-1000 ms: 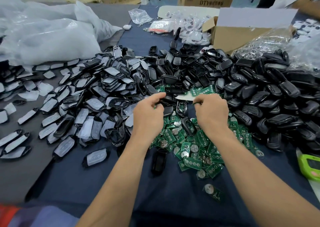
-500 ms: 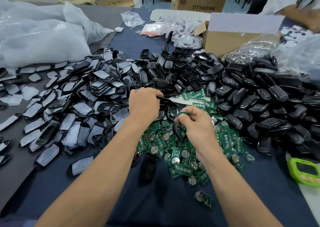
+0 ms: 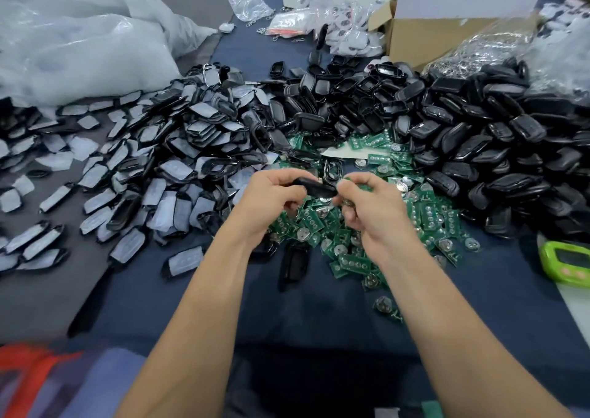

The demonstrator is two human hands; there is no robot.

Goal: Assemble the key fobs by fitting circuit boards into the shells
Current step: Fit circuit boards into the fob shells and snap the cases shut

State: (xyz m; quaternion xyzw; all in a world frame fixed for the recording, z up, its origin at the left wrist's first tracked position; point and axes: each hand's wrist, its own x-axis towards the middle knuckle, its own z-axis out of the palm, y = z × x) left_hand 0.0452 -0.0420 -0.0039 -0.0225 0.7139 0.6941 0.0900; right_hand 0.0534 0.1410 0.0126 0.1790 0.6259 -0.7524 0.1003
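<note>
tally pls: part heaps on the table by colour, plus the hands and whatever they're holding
black shell heap: 1
grey-padded shell heap: 1
green circuit board heap: 1
hands: 2 (left hand, right hand)
held black shell, pinched between both hands: 1
total: 6

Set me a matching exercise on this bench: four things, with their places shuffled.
1 picked shell
2 boards
3 green device
4 box

a back right, flap open
b near right edge
c gripped by the left hand
d heaped mid-bench on the blue cloth

Pairs: 1-c, 2-d, 3-b, 4-a
</note>
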